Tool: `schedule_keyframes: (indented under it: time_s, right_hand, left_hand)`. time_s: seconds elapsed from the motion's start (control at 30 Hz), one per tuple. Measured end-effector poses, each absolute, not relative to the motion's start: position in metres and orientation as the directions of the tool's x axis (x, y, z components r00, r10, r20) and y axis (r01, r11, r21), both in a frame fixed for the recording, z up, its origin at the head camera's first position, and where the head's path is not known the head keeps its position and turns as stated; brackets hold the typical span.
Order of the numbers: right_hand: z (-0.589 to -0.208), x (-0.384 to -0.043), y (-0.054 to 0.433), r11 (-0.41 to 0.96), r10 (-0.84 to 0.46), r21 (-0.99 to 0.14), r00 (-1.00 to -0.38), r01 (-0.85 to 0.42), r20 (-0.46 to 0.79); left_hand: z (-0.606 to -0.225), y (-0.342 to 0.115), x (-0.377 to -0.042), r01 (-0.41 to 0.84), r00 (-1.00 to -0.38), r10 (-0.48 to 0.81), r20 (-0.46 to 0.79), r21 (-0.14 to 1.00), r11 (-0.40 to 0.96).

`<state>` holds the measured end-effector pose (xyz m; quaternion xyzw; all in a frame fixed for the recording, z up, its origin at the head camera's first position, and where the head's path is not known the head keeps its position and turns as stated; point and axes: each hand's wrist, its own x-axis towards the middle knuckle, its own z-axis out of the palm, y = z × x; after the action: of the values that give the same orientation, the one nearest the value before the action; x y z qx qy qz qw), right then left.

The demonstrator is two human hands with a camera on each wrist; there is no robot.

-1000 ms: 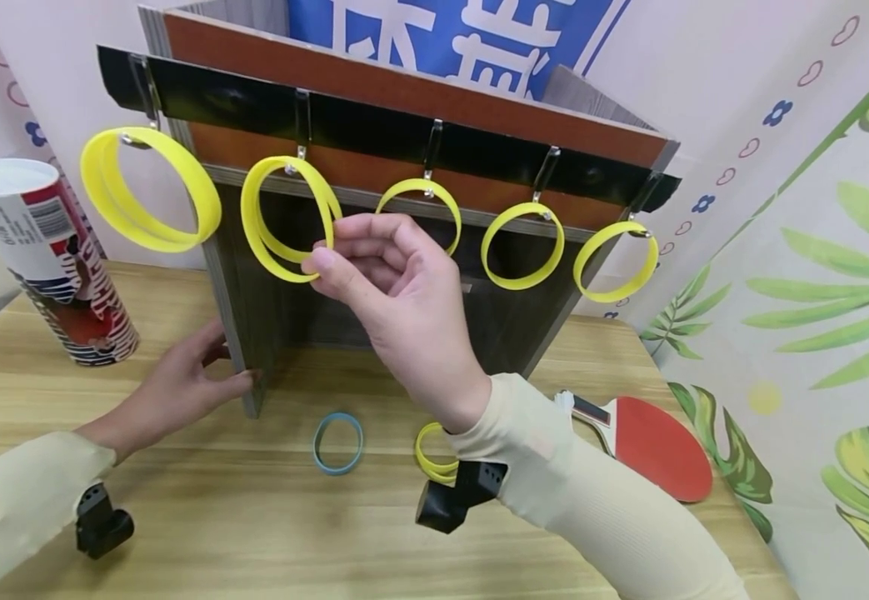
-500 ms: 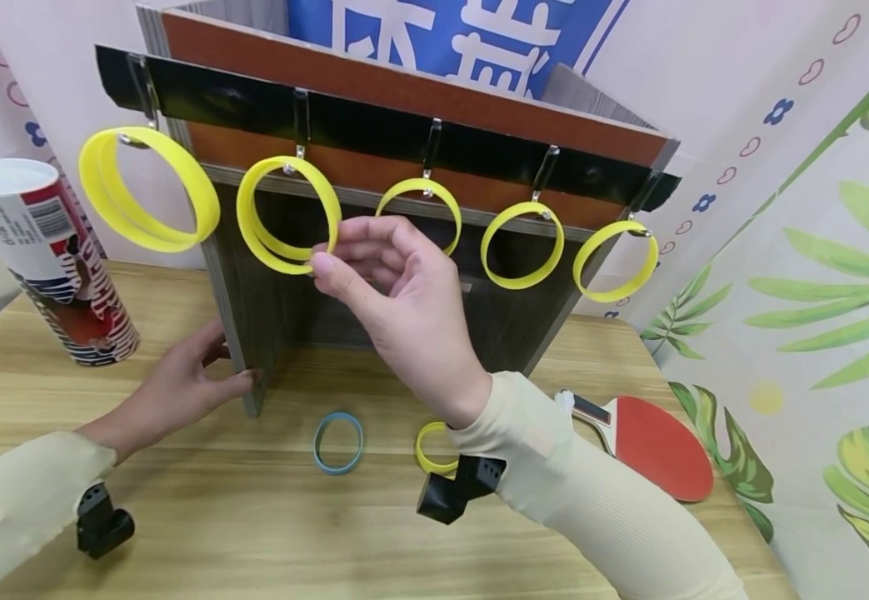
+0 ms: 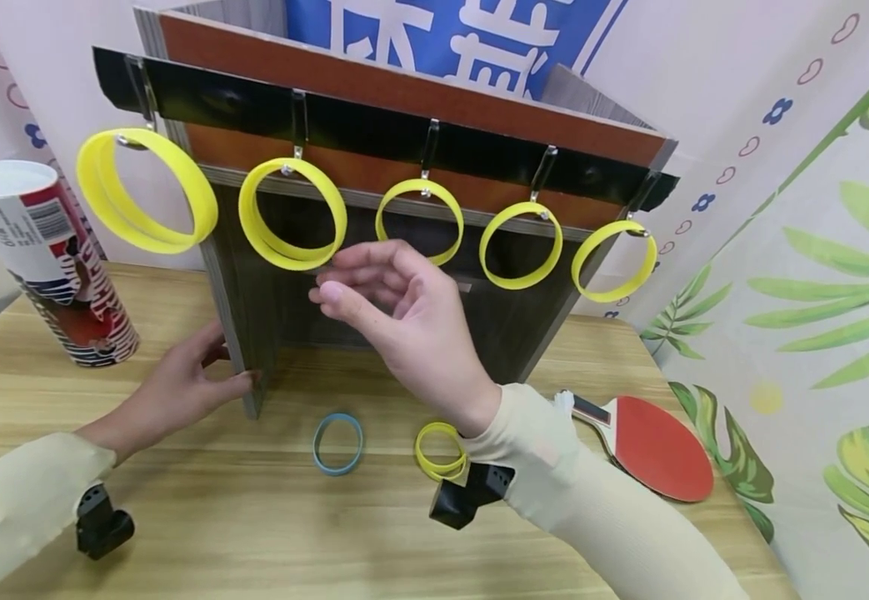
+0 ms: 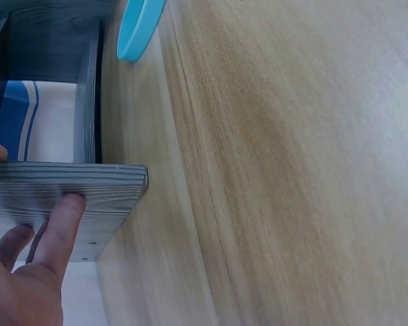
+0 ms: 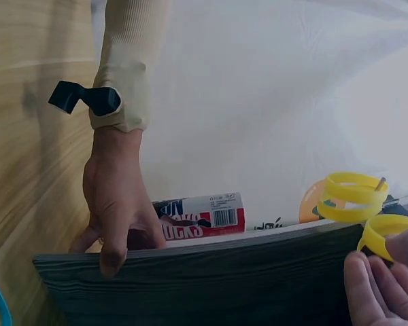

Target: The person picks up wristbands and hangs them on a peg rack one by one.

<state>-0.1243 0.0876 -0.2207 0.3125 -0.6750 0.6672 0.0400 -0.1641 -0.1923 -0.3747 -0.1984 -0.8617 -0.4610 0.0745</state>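
Observation:
Yellow silicone wristbands hang on small metal hooks along a black strip [image 3: 232, 100] across the front of a grey wooden box-like stand. My right hand [image 3: 422, 329] holds nothing, its fingers loosely bent just below the second hook's pair of wristbands [image 3: 340, 218]. Another pair of wristbands [image 3: 205, 204] hangs on the leftmost hook. Single bands show on the third, fourth and fifth hooks, such as the rightmost wristband [image 3: 606, 296]. With thumb inside and fingers outside, my left hand [image 3: 175, 396] grips the stand's left side panel [image 4: 115, 175] near its bottom.
On the table lie a blue wristband [image 3: 317, 442] and some yellow wristbands [image 3: 421, 457], partly behind the right wrist camera. A red table tennis paddle [image 3: 662, 450] lies at the right. A tall printed canister [image 3: 77, 283] stands to the left.
My right hand has let go of the wristband on the second hook and dropped slightly below it. That pair now hangs freely, closer together. My left hand has stayed in place.

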Motion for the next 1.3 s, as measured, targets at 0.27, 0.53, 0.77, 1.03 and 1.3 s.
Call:
schedule_keyframes:
  time_s: [0.27,0.53,0.77,1.03,1.3]
  right_hand:
    - [-0.238,-0.13,0.097,-0.117,-0.487,-0.901,-0.767,-0.417,0.418]
    - [-0.274,-0.145,0.104,0.133,-0.615,-0.92,-0.759,-0.368,0.214]
    - [-0.318,-0.165,0.108,0.346,-0.616,-0.889,-0.788,-0.301,0.027]
    - [-0.35,-0.183,0.112,0.496,-0.612,-0.81,-0.788,-0.314,-0.07]
    - [-0.368,-0.187,0.113,0.6,-0.625,-0.72,-0.766,-0.349,-0.15]
  left_hand:
    - [-0.375,-0.193,-0.164,0.408,-0.912,0.271,0.309,0.758,0.508]
    - [-0.376,-0.193,-0.164,0.406,-0.912,0.27,0.307,0.764,0.502]
    - [-0.377,-0.193,-0.165,0.415,-0.908,0.275,0.315,0.764,0.495]
    - [-0.375,-0.193,-0.163,0.4,-0.914,0.273,0.299,0.768,0.499]
    - [-0.373,-0.192,-0.163,0.395,-0.917,0.271,0.293,0.764,0.51]
